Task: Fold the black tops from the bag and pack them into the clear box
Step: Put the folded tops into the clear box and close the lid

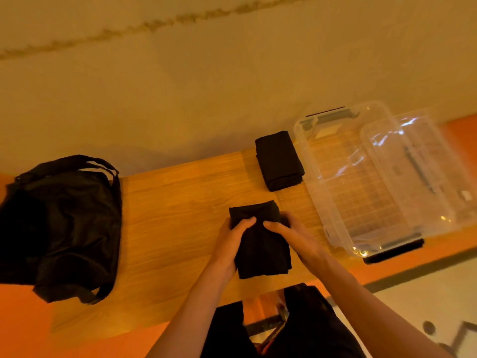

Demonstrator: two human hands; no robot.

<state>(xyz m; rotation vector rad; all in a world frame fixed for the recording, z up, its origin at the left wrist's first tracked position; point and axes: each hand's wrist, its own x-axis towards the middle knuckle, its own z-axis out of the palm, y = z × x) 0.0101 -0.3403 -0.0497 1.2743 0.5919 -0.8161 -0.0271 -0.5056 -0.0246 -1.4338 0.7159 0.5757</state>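
Hands gripping a folded black top [260,246] at the counter [180,202].
The left hand [231,242] and right hand [293,236] each clasp one side, thumbs on top; a second folded top [280,160] lies just beside the clear box [322,202], the bag [62,223] well apart at left.

hands: left hand [233,237] and right hand [291,236] grip a folded black top [260,246] near the bench's [180,202] front edge
stack: folded tops [279,160] at the back edge, beside the clear box [361,177]
bag [62,228]: left end
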